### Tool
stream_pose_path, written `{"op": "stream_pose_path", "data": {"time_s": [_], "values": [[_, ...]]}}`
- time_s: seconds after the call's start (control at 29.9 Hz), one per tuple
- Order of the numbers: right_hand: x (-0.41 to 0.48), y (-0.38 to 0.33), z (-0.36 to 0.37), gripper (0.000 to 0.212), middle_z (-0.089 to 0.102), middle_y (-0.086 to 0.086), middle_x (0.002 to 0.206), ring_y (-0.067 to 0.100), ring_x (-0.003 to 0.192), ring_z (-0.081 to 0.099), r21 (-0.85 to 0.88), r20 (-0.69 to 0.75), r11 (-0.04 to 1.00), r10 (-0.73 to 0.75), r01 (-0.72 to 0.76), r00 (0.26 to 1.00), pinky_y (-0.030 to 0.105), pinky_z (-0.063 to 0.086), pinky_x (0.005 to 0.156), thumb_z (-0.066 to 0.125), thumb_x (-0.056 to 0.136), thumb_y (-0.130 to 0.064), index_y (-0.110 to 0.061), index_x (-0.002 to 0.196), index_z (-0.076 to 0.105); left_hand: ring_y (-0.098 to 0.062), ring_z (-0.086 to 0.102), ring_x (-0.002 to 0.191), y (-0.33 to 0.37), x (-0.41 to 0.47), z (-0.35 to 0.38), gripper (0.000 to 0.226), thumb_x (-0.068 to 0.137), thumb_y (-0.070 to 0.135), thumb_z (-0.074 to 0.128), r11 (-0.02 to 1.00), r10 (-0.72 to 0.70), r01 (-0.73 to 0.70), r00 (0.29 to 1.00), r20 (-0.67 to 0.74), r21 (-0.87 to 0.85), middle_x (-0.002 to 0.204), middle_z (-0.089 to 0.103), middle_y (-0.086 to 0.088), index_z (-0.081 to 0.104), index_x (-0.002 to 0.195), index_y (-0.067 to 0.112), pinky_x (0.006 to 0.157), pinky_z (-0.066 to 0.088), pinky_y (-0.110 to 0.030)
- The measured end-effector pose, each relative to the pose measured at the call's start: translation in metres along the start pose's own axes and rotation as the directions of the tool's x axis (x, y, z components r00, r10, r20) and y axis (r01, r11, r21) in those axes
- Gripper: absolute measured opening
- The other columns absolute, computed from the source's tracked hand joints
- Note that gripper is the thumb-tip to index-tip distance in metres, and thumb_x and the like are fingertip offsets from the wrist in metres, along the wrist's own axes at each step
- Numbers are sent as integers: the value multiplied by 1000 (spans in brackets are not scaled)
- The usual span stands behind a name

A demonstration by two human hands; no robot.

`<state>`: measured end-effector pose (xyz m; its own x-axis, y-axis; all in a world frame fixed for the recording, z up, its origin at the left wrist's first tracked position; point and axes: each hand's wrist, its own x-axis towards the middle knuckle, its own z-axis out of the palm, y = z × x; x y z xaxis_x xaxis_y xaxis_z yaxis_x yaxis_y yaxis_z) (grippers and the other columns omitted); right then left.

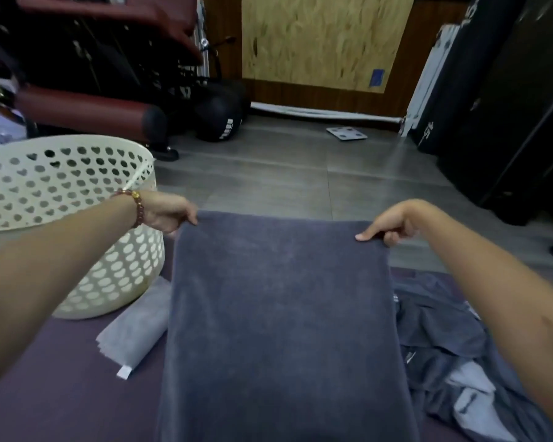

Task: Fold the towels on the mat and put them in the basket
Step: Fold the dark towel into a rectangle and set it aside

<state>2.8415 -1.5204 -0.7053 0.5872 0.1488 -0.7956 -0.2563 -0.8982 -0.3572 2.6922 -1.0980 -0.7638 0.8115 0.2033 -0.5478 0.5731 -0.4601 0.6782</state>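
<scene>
Above mat (61,393): two hands (168,213) (393,223) pinch one towel (281,314); one basket (61,199).

Grey plank floor (268,173), plywood wall panel (320,36), maroon bench (83,106).

Cloth, plastic and wood

The towel (281,320) is matt, napped terry cloth; the basket (64,193) is smooth, perforated cream plastic; the mat (61,387) looks matt; the board (320,39) is rough chipwood.
</scene>
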Motion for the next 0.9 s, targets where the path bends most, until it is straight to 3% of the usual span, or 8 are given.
{"op": "stream_pose_path", "data": {"time_s": [0.07, 0.13, 0.3, 0.44, 0.57, 0.7, 0.8, 0.9], "values": [[41, -2, 11, 24, 36, -1, 46, 3, 22, 27, 180, -139, 983, -15, 41, 990, 11, 28, 26, 57, 94, -19, -11, 76, 44, -19, 69, 70, -1, 5, 30, 16, 91, 3, 51, 988, 14, -16, 1000, -14, -152, 85, 70, -14, 63, 97, -5, 60, 57, -25], [91, -4, 34, 27, 31, 2, 59, 5, 24, 34, 254, -245, 962, -33, 97, 969, 15, 37, 27, 50, 97, -13, -10, 73, 39, -19, 63, 60, -10, 33, 56, 22, 91, -10, 46, 993, 14, -35, 984, -176, -116, 61, 62, -8, 57, 75, 0, 51, 48, -21], [219, -16, 63, 22, 43, 12, 70, 23, 58, 46, 411, -477, 878, -23, 246, 879, 27, 44, 28, 47, 96, -3, -1, 75, 42, -25, 59, 93, -44, 134, 82, 15, 80, -1, 71, 995, 94, -69, 869, -485, 69, 90, 64, -17, 66, 91, -10, 70, 34, -23], [320, -6, 87, 19, 58, 21, 104, 40, 101, 60, 192, -712, 921, -108, 340, 694, 41, 51, 69, 55, 91, -9, -1, 106, 49, -23, 60, 92, -88, 207, 106, 11, 78, -2, 72, 991, 34, -109, 775, -632, -82, 87, 63, -17, 64, 86, -2, 70, 46, -28], [369, 3, 109, 27, 51, 24, 124, 35, 110, 53, 204, -752, 912, -87, 355, 654, 35, 41, 90, 52, 90, -4, 5, 116, 48, -18, 56, 65, -120, 262, 125, 35, 82, -10, 62, 915, -108, -177, 760, -641, -363, 72, 54, -8, 45, 66, 17, 39, 50, -18], [377, -10, 124, 41, 26, 18, 138, 34, 110, 52, 250, -725, 881, -104, 401, 681, 29, 38, 91, 56, 91, -11, -3, 127, 37, -22, 57, 92, -120, 286, 145, 19, 85, -2, 56, 973, -50, -147, 618, -785, -178, 110, 51, -16, 55, 87, 17, 92, 47, -34], [366, -18, 159, 56, 13, 14, 151, 33, 133, 33, -253, -678, 855, -490, 452, 548, 41, 21, 111, 53, 90, -32, -15, 140, 32, -31, 31, 134, -115, 280, 183, 42, 89, 22, 55, 957, 287, -154, 632, -719, 247, 144, 30, -15, 50, 129, 12, 112, 17, -49], [369, -6, 199, 70, 17, 3, 158, 31, 146, 8, -762, -199, 446, -851, 469, 486, 52, -2, 114, 21, 86, -60, -28, 149, 25, -19, 17, 145, -128, 277, 211, 67, 87, 55, 21, 662, 598, -262, 749, -285, 702, 155, 27, -1, 36, 144, 25, 112, 4, -59]]}}
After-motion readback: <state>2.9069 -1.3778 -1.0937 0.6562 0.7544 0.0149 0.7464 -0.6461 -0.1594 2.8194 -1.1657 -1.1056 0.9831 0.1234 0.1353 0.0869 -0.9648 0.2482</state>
